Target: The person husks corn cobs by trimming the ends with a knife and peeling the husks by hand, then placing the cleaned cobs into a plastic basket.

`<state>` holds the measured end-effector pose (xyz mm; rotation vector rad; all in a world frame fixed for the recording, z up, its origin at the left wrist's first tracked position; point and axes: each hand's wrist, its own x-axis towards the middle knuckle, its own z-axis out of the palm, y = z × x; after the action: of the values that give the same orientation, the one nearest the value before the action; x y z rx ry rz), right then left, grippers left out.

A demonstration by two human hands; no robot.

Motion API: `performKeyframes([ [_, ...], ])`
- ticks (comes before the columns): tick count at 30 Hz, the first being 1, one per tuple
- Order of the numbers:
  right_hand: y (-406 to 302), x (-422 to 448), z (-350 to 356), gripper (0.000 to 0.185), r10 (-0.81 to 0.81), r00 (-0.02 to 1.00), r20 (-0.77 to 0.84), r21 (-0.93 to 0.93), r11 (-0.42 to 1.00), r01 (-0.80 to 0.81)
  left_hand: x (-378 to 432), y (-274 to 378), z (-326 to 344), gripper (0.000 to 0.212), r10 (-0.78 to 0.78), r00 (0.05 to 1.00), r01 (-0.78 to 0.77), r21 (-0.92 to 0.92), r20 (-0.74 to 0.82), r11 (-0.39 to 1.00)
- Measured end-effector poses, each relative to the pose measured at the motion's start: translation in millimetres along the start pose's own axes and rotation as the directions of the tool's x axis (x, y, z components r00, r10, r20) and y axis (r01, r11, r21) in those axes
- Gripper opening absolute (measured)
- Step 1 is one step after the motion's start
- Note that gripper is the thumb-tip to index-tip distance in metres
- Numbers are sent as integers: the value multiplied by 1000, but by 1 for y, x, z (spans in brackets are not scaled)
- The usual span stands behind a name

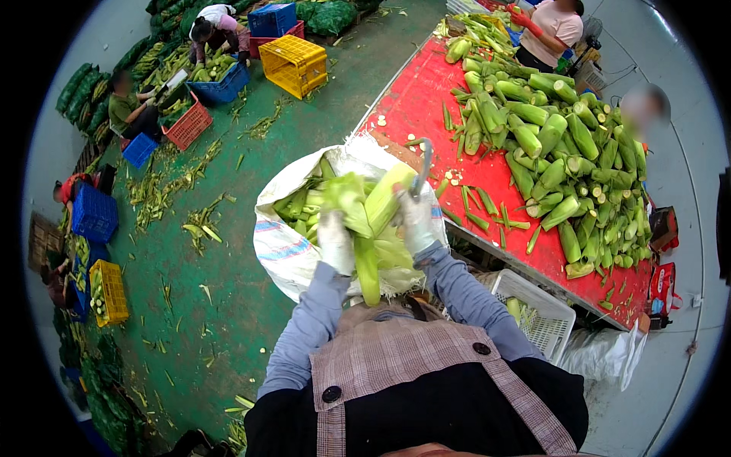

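Note:
Over a white woven sack full of green corn husks, both my gloved hands work at an ear of corn with light green husk around it. My left hand grips loosened husk leaves beside the ear. At the ear's right side is my right hand, closed on a tool with a curved metal blade that points up; whether these fingers also touch the ear is unclear. A long husk leaf hangs down between my hands.
A red-topped table at the right bears a large heap of corn ears. Below its edge stands a white plastic crate. Several people work nearby, one behind the table. A yellow crate and husk scraps lie on the green floor.

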<state>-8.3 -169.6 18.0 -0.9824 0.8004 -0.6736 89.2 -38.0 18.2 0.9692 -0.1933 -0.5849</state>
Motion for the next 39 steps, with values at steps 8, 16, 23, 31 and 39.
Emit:
performKeyframes([
  [8, -24, 8, -11, 47, -81, 992, -97, 260, 960, 103, 31, -13, -77, 28, -278, 946, 223, -287, -169, 932],
  [16, -47, -26, 11, 47, -234, 965, 116, -122, 961, 248, 13, 16, -5, 74, 218, 876, -483, 780, 431, 399],
  [23, -57, -45, 29, 38, -345, 928, 142, -37, 935, 353, 22, 7, 1, 72, -224, 854, -162, 650, 470, 743],
  [31, -64, -62, 19, 62, -560, 765, 318, -408, 648, 643, 37, -21, -17, 37, -72, 716, -630, 687, 694, 363],
  [39, -56, -7, -31, 52, -86, 991, 105, 311, 949, 49, 21, 38, 2, 32, -154, 719, -594, 714, 678, 370],
])
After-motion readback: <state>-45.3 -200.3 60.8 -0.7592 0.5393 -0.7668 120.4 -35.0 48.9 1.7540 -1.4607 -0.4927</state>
